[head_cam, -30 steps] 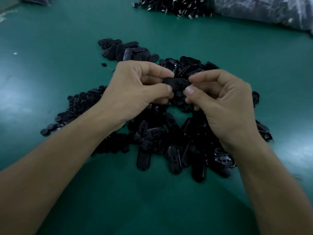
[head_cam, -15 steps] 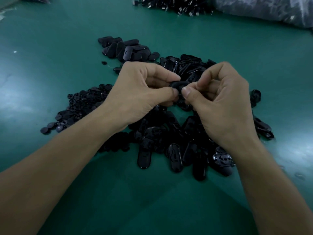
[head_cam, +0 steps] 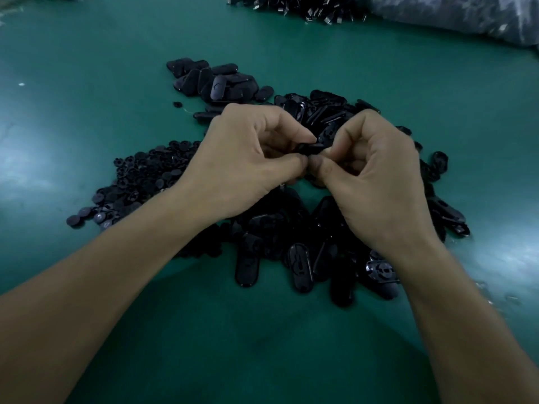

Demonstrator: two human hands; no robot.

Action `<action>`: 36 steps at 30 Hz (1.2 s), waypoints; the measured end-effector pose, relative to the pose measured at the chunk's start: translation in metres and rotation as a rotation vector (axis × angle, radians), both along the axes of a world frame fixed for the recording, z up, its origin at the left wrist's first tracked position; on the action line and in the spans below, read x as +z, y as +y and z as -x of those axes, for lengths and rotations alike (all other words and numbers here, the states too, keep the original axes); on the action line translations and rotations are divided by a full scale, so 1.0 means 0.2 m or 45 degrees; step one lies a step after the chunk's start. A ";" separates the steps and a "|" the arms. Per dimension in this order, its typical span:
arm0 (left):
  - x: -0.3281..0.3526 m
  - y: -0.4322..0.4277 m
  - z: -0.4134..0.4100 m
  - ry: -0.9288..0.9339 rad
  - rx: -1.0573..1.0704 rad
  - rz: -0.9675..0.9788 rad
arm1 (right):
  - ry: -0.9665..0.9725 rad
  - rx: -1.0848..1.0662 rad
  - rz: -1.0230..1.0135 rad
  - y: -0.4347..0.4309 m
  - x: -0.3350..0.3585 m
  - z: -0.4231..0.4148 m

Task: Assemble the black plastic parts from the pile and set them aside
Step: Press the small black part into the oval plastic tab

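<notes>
We held one black part [head_cam: 312, 146] just above the middle of the pile [head_cam: 294, 258], pinched between the curled fingers and thumbs of our left hand [head_cam: 248, 161] and right hand [head_cam: 376, 176]. It seemed to be edge-on. Small round pieces [head_cam: 145, 176] lay to the left, and a cluster of ovals [head_cam: 215, 80] lay farther off on the green bench [head_cam: 87, 68].

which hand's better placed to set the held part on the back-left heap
Left, probably: the left hand pinching the black plastic part sits nearer that heap of black oval pieces than the right hand.
</notes>
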State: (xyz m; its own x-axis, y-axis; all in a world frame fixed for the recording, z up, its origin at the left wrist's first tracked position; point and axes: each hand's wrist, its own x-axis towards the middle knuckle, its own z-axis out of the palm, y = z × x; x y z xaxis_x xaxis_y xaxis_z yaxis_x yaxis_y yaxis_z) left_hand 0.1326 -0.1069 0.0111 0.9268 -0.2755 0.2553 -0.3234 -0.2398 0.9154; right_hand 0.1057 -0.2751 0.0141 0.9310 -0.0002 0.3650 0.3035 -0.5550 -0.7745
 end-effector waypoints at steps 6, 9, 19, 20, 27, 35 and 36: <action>-0.02 0.00 0.00 -0.065 0.036 -0.071 | -0.071 0.089 0.182 0.02 -0.01 0.01; -0.02 0.00 0.00 -0.093 0.071 -0.098 | -0.074 0.134 0.209 0.02 -0.01 0.02; -0.01 0.02 -0.04 0.192 -0.038 0.247 | 0.010 0.072 -0.011 -0.04 0.00 -0.01; -0.01 0.02 -0.04 0.220 -0.056 0.273 | 0.039 0.101 -0.066 -0.04 0.00 -0.01; 0.01 0.03 -0.04 0.269 -0.145 0.289 | 0.137 0.202 -0.374 -0.04 0.01 -0.02; 0.01 0.03 -0.03 0.292 -0.141 0.272 | 0.171 0.190 -0.399 -0.04 0.01 -0.02; 0.01 0.03 -0.03 0.299 -0.143 0.275 | 0.183 0.192 -0.398 -0.04 0.01 -0.02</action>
State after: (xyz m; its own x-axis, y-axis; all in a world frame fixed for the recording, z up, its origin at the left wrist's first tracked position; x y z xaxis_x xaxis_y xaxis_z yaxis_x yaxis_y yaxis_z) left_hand 0.1383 -0.1013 0.0137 0.9343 -0.3417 0.1019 -0.1110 -0.0073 0.9938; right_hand 0.1092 -0.2839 0.0155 0.9708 0.0501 0.2345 0.2396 -0.2425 -0.9401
